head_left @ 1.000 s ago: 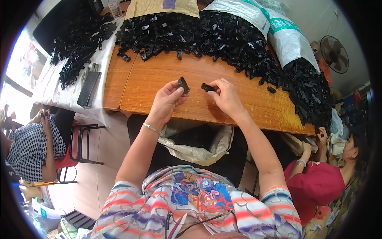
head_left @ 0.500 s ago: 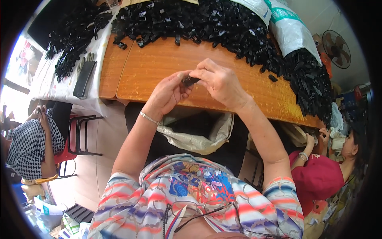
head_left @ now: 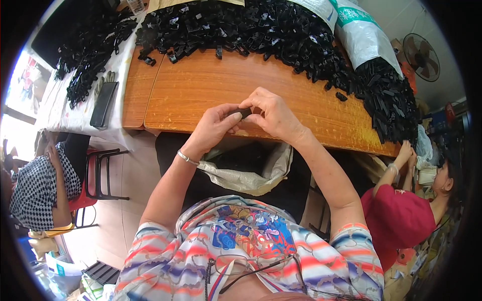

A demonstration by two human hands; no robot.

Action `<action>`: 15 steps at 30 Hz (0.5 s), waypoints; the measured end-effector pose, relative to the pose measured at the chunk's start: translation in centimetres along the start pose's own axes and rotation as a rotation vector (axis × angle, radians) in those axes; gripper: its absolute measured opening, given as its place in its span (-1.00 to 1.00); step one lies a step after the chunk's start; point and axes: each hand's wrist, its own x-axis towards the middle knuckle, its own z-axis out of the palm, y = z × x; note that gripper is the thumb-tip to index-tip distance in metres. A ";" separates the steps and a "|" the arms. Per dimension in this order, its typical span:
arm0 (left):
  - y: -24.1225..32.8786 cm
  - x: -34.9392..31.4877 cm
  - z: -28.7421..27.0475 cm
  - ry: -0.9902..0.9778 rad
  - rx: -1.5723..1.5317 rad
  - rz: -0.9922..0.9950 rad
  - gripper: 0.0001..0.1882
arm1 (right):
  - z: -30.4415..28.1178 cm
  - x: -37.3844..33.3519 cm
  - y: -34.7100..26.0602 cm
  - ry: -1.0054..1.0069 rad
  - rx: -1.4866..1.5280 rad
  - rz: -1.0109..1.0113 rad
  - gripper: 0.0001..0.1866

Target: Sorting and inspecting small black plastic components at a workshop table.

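A small black plastic part (head_left: pixel 244 112) sits between my two hands, above the near edge of the wooden table (head_left: pixel 201 85). The fingers and thumb of my left hand (head_left: pixel 217 124) grip its left end. My right hand (head_left: pixel 273 114) pinches it from the other side, thumb and fingertips closed. My fingers cover much of the part, so its full shape is hidden. Below my hands, an open whitish woven sack (head_left: pixel 246 183) hangs at the table edge, its inside dark. Across the table's far side lies a long heap of similar black plastic parts (head_left: pixel 216 30).
At right, flat black pieces (head_left: pixel 386 98) spill from a white-and-green sack (head_left: pixel 359 37). One loose black piece (head_left: pixel 341 96) lies apart. On the left cloth-covered table are a dark flat case (head_left: pixel 104 104) and more black parts (head_left: pixel 83 83). Co-workers sit left (head_left: pixel 42 183) and right (head_left: pixel 401 218).
My hands have come slightly lower and nearer the table edge, with the left fingers closing more around the black part. The right co-worker's hands have risen toward the table's corner.
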 end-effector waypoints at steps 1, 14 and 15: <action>0.1 0.0 0.0 -0.001 -0.001 -0.006 -0.65 | 0.1 0.0 -0.1 -0.004 0.109 0.082 -0.74; 0.2 -3.4 1.8 -0.041 0.311 -0.023 -0.75 | 0.6 -4.2 -1.7 -0.193 0.535 0.462 -0.70; 0.3 -4.1 2.2 -0.016 0.393 0.005 -0.73 | 0.5 -4.6 -1.4 -0.242 0.499 0.433 -0.72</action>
